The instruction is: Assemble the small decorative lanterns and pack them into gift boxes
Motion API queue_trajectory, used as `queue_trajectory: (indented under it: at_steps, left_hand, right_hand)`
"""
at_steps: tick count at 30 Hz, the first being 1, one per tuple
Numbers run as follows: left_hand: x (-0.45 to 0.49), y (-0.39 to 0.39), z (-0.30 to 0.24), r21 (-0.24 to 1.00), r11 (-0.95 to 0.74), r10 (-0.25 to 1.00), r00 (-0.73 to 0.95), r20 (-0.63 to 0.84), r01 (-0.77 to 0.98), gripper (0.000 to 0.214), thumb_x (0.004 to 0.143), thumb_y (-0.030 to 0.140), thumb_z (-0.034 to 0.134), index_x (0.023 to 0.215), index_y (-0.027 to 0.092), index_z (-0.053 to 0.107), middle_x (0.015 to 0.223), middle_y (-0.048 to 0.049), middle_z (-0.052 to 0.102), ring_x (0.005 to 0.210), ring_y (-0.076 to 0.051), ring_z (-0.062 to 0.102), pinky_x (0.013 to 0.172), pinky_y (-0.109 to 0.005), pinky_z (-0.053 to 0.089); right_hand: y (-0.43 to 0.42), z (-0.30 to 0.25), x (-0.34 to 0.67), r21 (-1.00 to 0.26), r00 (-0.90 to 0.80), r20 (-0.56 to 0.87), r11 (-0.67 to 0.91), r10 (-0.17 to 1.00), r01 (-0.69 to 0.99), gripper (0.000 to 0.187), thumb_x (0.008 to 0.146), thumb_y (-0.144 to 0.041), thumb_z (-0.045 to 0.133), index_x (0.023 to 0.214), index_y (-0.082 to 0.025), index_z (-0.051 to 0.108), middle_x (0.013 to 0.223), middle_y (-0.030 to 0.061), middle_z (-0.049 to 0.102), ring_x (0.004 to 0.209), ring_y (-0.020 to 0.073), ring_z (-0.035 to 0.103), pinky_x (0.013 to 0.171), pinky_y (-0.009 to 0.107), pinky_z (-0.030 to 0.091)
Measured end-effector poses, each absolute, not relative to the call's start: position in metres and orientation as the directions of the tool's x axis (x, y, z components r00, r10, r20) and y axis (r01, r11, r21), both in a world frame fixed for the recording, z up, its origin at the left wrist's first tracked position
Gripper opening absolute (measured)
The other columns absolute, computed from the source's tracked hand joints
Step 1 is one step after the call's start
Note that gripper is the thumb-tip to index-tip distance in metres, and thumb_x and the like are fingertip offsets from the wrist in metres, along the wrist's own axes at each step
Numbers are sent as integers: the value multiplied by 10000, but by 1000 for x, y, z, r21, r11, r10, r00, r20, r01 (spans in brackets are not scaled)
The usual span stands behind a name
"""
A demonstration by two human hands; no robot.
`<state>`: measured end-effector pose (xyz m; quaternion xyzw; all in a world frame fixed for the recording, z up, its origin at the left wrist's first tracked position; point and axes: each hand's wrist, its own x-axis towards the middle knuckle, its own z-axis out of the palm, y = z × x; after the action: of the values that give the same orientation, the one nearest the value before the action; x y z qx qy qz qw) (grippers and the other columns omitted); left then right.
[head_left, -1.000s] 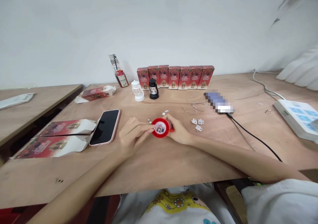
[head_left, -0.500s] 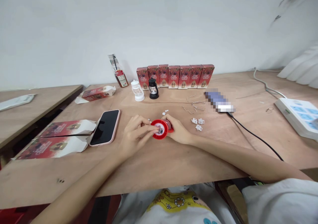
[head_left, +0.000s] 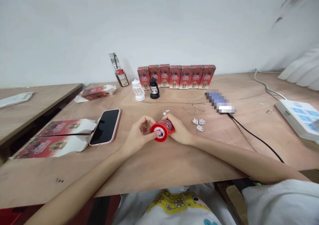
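Observation:
A small red lantern (head_left: 161,130) lies on its side between both hands, its round base turned toward me. My right hand (head_left: 179,130) wraps its clear body from the right. My left hand (head_left: 139,134) curls at the base, with the thumb pressed on the red rim. Small white plastic parts (head_left: 198,124) lie just right of my right hand, and two more (head_left: 165,112) lie behind the lantern.
A phone (head_left: 105,126) lies face up to the left, beside opened red boxes (head_left: 54,137). A row of red boxes (head_left: 176,76), a white lantern (head_left: 138,90) and a black lantern (head_left: 154,88) stand at the back. Wire handles (head_left: 195,106), a black cable (head_left: 256,138) and a white power strip (head_left: 297,117) lie to the right.
My left hand has moved in from fingertips on the lantern's base to curling around it, thumb on the rim. The lantern has tilted slightly. My right hand has kept its hold.

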<state>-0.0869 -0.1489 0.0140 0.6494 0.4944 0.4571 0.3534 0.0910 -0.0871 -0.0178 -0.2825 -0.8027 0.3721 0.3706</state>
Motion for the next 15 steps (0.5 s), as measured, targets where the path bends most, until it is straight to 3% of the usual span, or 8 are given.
queue_trajectory:
  at_steps: [5, 8, 10, 12, 15]
  left_hand:
    - [-85, -147, 7, 903, -329, 943, 56, 327, 277, 279, 767, 379, 655, 898, 186, 504, 819, -13, 562, 708, -118, 525, 620, -245, 433]
    - [-90, -147, -3, 831, -435, 878, -42, 477, 347, 170, 875, 339, 510, 960, 194, 489, 856, -29, 556, 746, -127, 532, 664, -266, 447]
    - [-90, -149, -8, 679, -555, 782, 24, 623, 481, 103, 894, 266, 464, 956, 191, 499, 851, -40, 559, 761, -135, 529, 678, -281, 442]
    - [-85, -153, -11, 428, -695, 638, 221, 738, 577, 83, 867, 200, 483, 940, 188, 520, 851, -50, 583, 786, -151, 540, 694, -304, 440]
    - [-57, -156, -7, 42, -863, 362, 557, 748, 504, 143, 843, 148, 488, 958, 189, 562, 890, -51, 649, 846, -167, 579, 723, -320, 448]
  right_hand:
    - [-85, -21, 90, -870, -526, 345, 475, 778, 133, 261, 668, -191, 654, 874, -216, 495, 877, -3, 577, 800, 165, 539, 750, 311, 428]
    - [-81, -26, 89, -940, -364, 299, 338, 882, 48, 351, 657, -302, 712, 935, -216, 517, 961, 24, 611, 906, 195, 567, 831, 360, 450]
    - [-77, -29, 88, -963, -233, 269, 269, 935, -30, 368, 661, -350, 715, 947, -216, 527, 1003, 41, 622, 964, 207, 572, 896, 389, 442]
    - [-73, -32, 88, -966, -162, 254, 241, 954, -94, 357, 663, -365, 717, 927, -210, 534, 991, 45, 630, 962, 206, 582, 929, 398, 432]
    - [-69, -34, 88, -961, -169, 274, 263, 947, -86, 368, 649, -363, 731, 920, -205, 539, 934, 30, 632, 906, 200, 592, 903, 390, 448]
